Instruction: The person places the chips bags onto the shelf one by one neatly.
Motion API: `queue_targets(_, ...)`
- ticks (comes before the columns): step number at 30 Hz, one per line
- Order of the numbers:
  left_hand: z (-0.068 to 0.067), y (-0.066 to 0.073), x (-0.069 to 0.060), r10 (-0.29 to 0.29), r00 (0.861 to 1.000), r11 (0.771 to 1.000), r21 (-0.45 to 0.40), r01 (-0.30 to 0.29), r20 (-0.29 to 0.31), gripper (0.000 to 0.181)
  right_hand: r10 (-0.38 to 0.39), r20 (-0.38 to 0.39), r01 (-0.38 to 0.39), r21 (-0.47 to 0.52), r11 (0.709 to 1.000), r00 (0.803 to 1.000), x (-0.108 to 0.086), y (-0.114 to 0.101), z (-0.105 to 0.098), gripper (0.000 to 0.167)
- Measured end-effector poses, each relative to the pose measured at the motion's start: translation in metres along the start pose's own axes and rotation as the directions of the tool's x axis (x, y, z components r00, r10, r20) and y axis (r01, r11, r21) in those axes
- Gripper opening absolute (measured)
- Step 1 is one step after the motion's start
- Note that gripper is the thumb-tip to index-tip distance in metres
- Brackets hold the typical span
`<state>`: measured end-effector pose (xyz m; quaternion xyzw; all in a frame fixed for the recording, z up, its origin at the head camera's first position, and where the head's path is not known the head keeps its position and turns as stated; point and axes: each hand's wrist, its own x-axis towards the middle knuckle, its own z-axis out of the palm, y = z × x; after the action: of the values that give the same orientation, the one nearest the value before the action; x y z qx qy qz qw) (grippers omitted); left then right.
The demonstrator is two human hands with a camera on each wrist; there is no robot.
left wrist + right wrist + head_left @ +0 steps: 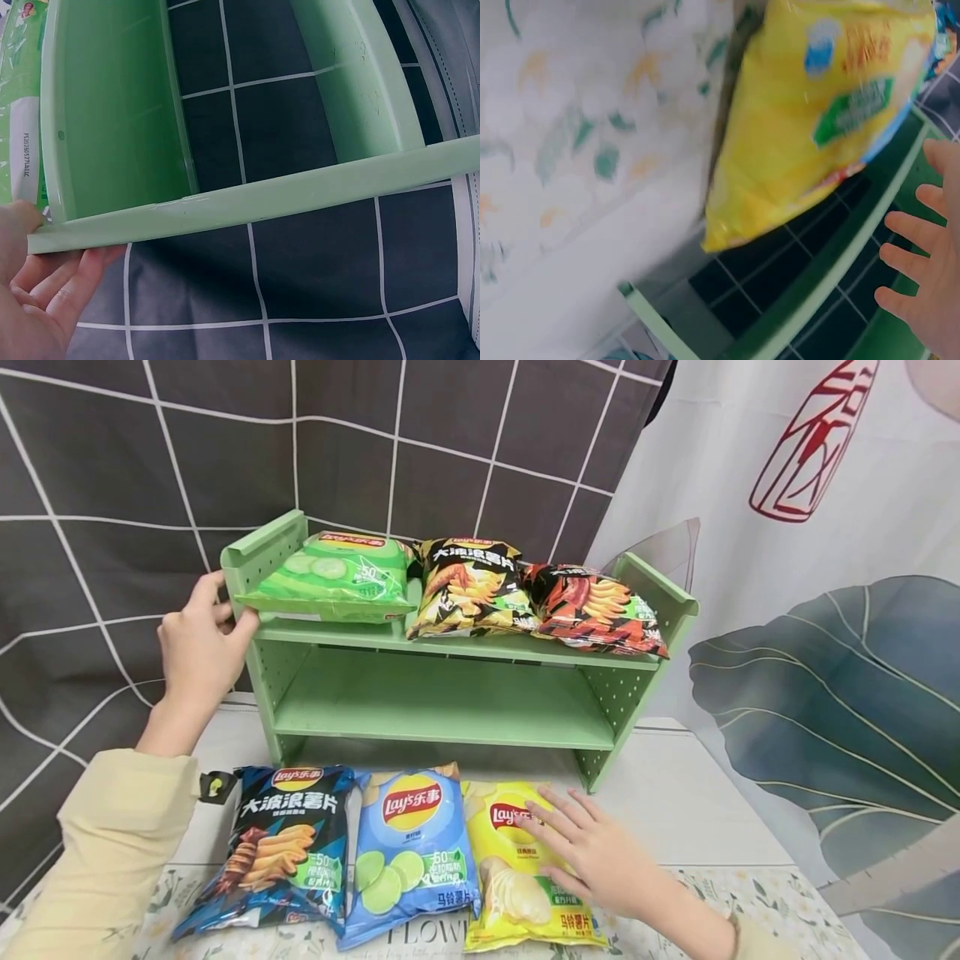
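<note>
Left grip (201, 647) (partly hidden) on shelf (442, 697)

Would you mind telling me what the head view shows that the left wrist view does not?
Only the head view shows the right hand near the yellow bag, and the light blue bag. Only the left wrist view shows the white strip with printed code on the green bag. Both show that bag and the left hand gripping the green shelf.

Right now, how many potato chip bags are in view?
6. On the upper shelf: green bag, black bag, red bag. On the table: dark blue bag, light blue bag, yellow bag. Others may be hidden behind these.
</note>
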<state>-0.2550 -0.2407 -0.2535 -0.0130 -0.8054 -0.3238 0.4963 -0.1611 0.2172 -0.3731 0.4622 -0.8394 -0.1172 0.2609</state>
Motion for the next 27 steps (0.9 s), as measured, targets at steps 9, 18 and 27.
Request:
queue_targets(9,0.001,0.0,0.0,0.005,1.0,1.0,0.014,-0.005,0.001,0.038,0.001,0.032,-0.004,0.101,0.995,0.999,-0.002,-0.021,0.009,0.06)
queue_targets(18,0.0,0.0,0.0,0.0,1.0,1.0,0.01,0.0,0.014,0.038,-0.013,0.096,-0.001,0.149,0.989,0.995,-0.007,-0.039,0.008,0.068)
queue_targets(27,0.0,0.001,0.001,-0.007,1.0,1.0,0.005,0.007,0.014,0.039,0.022,0.147,-0.038,0.109,0.993,0.989,-0.009,-0.058,0.015,0.087)
